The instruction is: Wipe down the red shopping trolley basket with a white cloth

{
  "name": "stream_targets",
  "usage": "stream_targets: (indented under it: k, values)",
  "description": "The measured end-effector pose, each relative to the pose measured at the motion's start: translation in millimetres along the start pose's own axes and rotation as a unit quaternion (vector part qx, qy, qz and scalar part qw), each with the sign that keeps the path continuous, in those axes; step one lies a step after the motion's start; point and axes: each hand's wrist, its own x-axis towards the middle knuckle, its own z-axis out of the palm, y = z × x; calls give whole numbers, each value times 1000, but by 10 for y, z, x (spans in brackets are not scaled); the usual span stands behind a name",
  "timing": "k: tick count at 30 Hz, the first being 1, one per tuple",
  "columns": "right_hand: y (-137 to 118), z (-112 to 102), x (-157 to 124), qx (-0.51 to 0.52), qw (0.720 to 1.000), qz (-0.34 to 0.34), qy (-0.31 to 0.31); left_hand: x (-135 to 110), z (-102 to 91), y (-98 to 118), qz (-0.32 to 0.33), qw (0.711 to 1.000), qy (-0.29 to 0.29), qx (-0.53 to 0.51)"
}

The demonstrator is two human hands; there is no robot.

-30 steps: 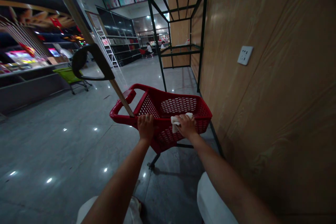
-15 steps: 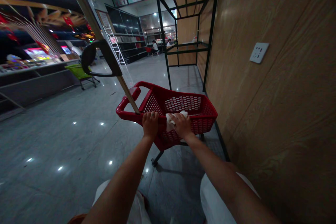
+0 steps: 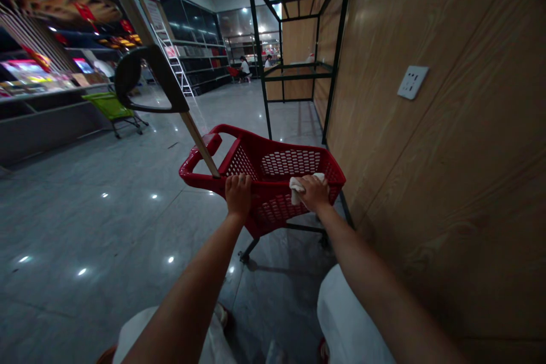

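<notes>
1. The right hand point(image 3: 313, 193) is the nearer one to the white cloth point(image 3: 297, 190), which lies bunched under its palm on the top rim of the red plastic shopping cart point(image 3: 273, 210).
2. The cloth's long axis runs down over the rim, and it pokes out on the thumb side, toward the left hand.
3. The right fingers point(image 3: 319, 187) are bent over the cloth, pressing it to the rim.
4. The left hand point(image 3: 238, 196) sits well apart from the cloth, its fingers clenched over the same rim.
5. A wooden pole point(image 3: 200, 151) meets the cart's left corner, and a wood-panelled wall point(image 3: 426, 199) stands close on the right.
</notes>
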Motion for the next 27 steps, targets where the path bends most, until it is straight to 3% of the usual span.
stream_targets:
  k: [4, 6, 8, 10, 15, 23, 27]
  values:
    - [-751, 23, 77, 45, 997, -58, -9, -8, -14, 38, -10, 1000, 10, 5]
    - [-1058, 52, 93, 60, 997, -56, 7, -7, -6, 37, -12, 999, 16, 26]
    - [-1220, 75, 109, 68, 997, -43, 13, -5, 6, 19, -8, 999, 21, 42]
    - [-1225, 81, 130, 65, 997, -47, 4, -4, 15, -7, 2, 999, 22, 48]
    - [-795, 51, 116, 40, 997, -69, -2, -18, 15, -47, 28, 998, 19, 50]
    - [292, 86, -168, -25, 998, 17, 62, -31, -14, -30, 31, 999, 17, 40]
    - [593, 118, -243, -6, 994, 37, 99, -26, -28, -18, 20, 999, 14, 36]
